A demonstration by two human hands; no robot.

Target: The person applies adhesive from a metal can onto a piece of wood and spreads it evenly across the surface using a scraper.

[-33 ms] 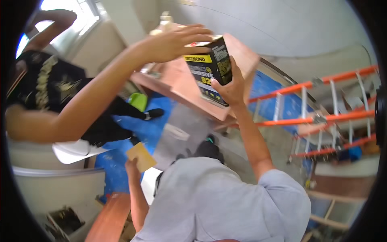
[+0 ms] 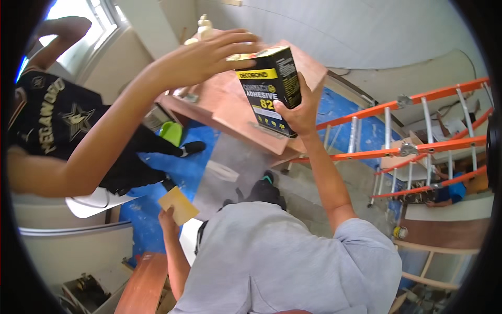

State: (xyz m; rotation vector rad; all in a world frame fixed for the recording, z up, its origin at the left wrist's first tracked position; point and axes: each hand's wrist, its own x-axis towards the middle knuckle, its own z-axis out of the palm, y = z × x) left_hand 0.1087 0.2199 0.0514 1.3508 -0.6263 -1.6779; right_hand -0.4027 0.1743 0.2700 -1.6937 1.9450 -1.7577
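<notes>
My right hand (image 2: 298, 110) is closed on the side of a black rectangular metal can (image 2: 264, 97) with a yellow band, its thumb across the front. The can is slightly tilted, held up in front of the pink-brown board table. A co-worker's hand (image 2: 222, 52) reaches in from the left over the can's top left edge, fingers stretched. Whether it touches the can I cannot tell. Low at my left side, my left hand (image 2: 168, 217) pinches a flat, stiff yellow sheet (image 2: 179, 205) by its edge.
At left stands a co-worker in a black jersey (image 2: 68, 112). An orange ladder (image 2: 392, 152) spans the right, with another person (image 2: 452, 191) beyond it. The board table (image 2: 209, 104) stands ahead. Blue sheeting (image 2: 196, 167) covers part of the floor, with a green dustpan-like item (image 2: 171, 133) on it.
The view has shifted slightly and become sharper. The co-worker's fingers have moved a little left across the can's top. Both my hands keep their holds.
</notes>
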